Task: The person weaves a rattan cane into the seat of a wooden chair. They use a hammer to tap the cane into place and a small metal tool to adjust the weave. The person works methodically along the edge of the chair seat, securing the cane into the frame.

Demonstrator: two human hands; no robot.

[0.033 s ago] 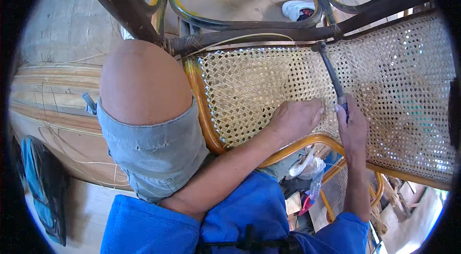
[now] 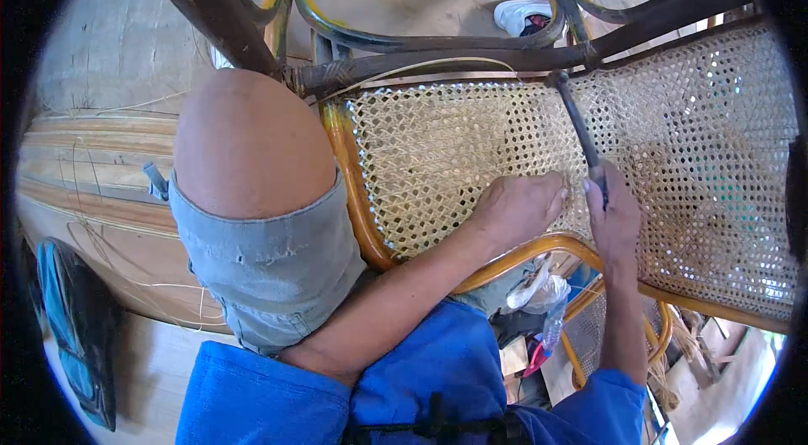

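Right hand [image 2: 616, 209] grips a hammer [image 2: 578, 121], its head near the dark rail [image 2: 547, 60]; left hand [image 2: 522, 205] curls over woven cane [image 2: 438, 142], its grip I cannot tell

Blue short-sleeved shirt [image 2: 421, 361], grey shorts [image 2: 261, 256] — scuffed, dark strap [image 2: 438, 426]

- I see free room above the woven cane [image 2: 438, 134], left of the hammer [image 2: 578, 117].
- The bent knee [image 2: 252, 142] bars my way further left.
- A dark rail [image 2: 539, 60] blocks me at the far edge.
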